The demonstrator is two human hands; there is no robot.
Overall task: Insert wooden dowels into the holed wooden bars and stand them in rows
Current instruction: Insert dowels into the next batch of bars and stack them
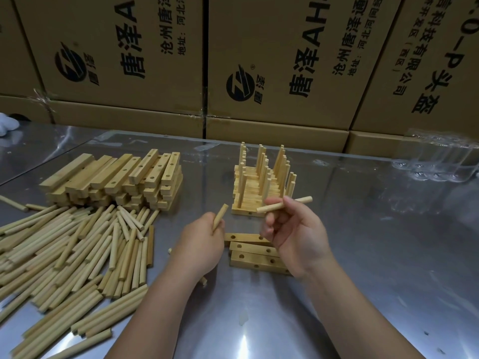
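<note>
- Both forearms come in from the bottom edge; left hand (199, 244) and right hand (293, 229) hover over the steel table (363, 255).
- Left hand: fingers curled round the first dowel (220, 216). Only its upper end shows; the rest is hidden in the fist.
- Right hand: palm turned toward me, thumb and forefinger pinching the second dowel (283, 204), which lies almost level. Other fingers loosely curled.
- Three holed bars (248, 255) lie flat on the table between and under my hands; their right ends are hidden behind the right hand.
- Finished rows (261, 182) stand just beyond the hands, bars packed side by side with pegs upright. Pegs overlap, so I cannot count them.
- Two short wood ends (204, 281) poke out beside my left wrist; I cannot tell what they belong to.
- Loose dowels (64, 255) are heaped at left, cut off by the frame edge.
- Stack of empty bars (116, 177) sits behind that heap.
- Clear plastic tray (435, 161) at far right is cut off and hard to make out.
- White object (5, 125) at the left edge is mostly cut off.
- Cardboard boxes (259, 60) wall off the table's far side.
</note>
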